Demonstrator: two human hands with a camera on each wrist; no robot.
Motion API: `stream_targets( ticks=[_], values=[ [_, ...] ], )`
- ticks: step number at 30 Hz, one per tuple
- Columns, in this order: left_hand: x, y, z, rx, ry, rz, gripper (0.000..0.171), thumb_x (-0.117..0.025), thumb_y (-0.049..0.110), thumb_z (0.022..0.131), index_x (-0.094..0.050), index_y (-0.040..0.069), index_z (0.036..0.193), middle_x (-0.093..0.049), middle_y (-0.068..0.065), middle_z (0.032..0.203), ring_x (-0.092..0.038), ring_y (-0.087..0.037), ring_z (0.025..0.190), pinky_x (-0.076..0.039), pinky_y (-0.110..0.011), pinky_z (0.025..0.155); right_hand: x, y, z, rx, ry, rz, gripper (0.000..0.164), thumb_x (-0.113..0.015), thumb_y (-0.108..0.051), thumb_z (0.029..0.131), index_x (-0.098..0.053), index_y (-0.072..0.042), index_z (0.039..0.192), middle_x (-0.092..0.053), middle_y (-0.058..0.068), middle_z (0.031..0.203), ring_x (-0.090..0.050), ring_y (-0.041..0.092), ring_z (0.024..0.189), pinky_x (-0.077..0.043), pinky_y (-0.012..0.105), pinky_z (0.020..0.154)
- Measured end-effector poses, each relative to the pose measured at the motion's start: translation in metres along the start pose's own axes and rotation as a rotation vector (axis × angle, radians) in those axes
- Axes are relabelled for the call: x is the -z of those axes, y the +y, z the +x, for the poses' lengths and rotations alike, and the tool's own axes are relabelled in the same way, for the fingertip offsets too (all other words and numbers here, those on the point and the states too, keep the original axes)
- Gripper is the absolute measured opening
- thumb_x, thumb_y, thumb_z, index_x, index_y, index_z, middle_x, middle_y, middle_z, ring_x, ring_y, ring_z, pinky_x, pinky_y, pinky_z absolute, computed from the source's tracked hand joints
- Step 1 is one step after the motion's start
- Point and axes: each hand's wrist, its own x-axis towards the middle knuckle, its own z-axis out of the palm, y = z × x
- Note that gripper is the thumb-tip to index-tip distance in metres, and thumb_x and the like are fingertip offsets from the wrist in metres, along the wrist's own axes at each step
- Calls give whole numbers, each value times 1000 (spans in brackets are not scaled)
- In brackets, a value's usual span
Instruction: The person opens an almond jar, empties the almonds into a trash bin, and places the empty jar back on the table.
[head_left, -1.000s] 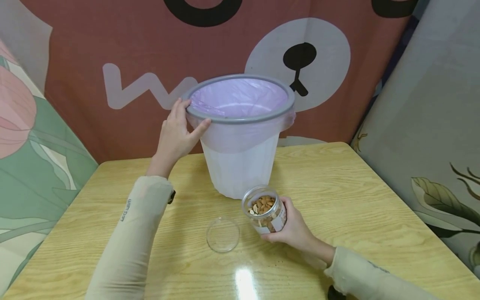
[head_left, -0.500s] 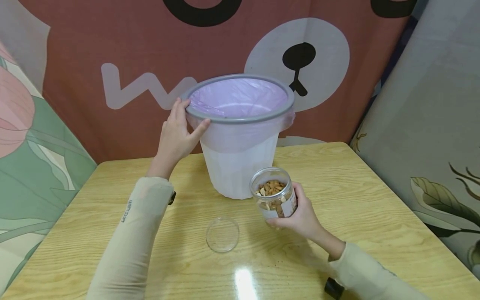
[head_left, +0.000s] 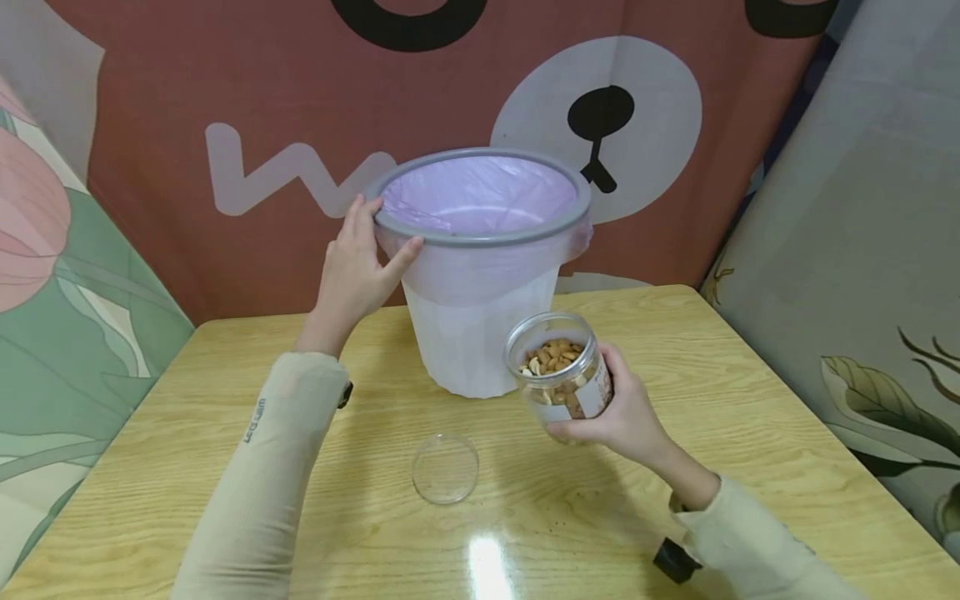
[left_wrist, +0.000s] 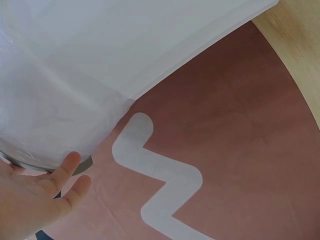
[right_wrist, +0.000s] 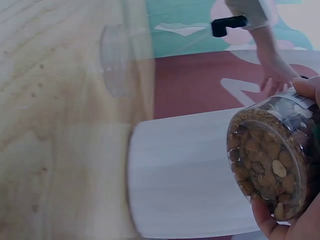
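The head view looks into the jar from above, where nuts lie below its uncapped mouth; the right wrist view shows instead its clear base, with nuts against it. The purple liner inside the bin shows from the head, while the left wrist view has the bin's outer side and the left hand's fingers at the rim. The jar is held above the table, at the near right of the bin; the lid lies farther left and nearer.

The right hand has its fingers and thumb wrapped round the jar, spread to its width. The left hand rests on the left of the bin's rim, fingers fairly straight, thumb spread along the near edge.
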Motion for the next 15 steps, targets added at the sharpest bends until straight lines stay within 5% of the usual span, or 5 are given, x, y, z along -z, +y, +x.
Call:
stream_targets(
  ticks=[15],
  values=[
    [-1,1,0,-1,10,2,85,-39,63,82,-24,1,139,-15,-20,144,-24,-33,128,-23,-53,96,28,-20,15,-23,28,-110,85,-83,-1,51,-41,-1,125,-54,6,107,-51,13,86,-42,25,69]
  ],
)
